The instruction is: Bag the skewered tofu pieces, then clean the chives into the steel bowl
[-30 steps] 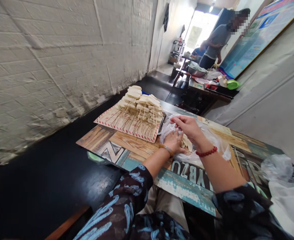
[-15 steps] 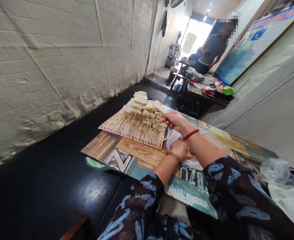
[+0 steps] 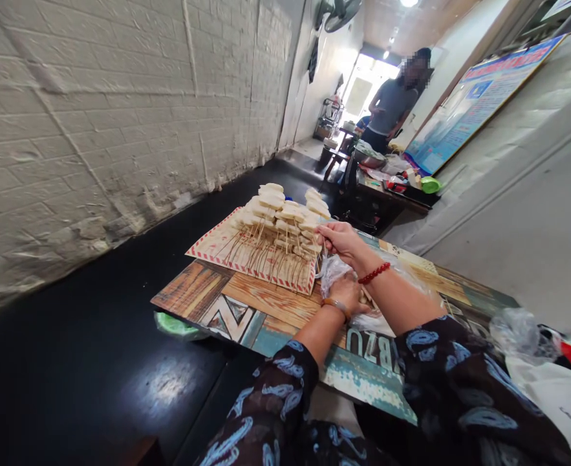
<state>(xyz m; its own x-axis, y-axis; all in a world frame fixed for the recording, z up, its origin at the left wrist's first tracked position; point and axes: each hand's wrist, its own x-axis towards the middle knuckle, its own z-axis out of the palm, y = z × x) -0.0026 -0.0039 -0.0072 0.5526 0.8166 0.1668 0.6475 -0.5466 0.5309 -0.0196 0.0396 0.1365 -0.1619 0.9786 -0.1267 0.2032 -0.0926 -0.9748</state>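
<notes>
Pale skewered slices [image 3: 290, 212] are piled in stacks on a paper mat with a red-striped edge [image 3: 207, 244], their thin sticks pointing toward me. My right hand [image 3: 337, 238], with a red bead bracelet, pinches a skewer [image 3: 320, 244] at the right side of the pile. Below it, my left hand [image 3: 348, 292], wearing an amber bangle, rests on a clear plastic bag [image 3: 332, 266]. Its fingers are partly hidden, so what they grip is unclear. Some pale pieces show inside the bag beside it.
The patterned board [image 3: 266, 291] lies on a black table [image 3: 96, 362]. A green item [image 3: 176, 325] shows under its left edge. Crumpled plastic [image 3: 522, 333] and a white bag [image 3: 551, 395] sit at right. Further back, a person [image 3: 392, 103] stands by a cluttered table [image 3: 392, 197].
The camera view has shifted slightly. Slices at the pile's right back now stand apart from the middle stacks. My right hand remains at the pile's right side, my left on the bag.
</notes>
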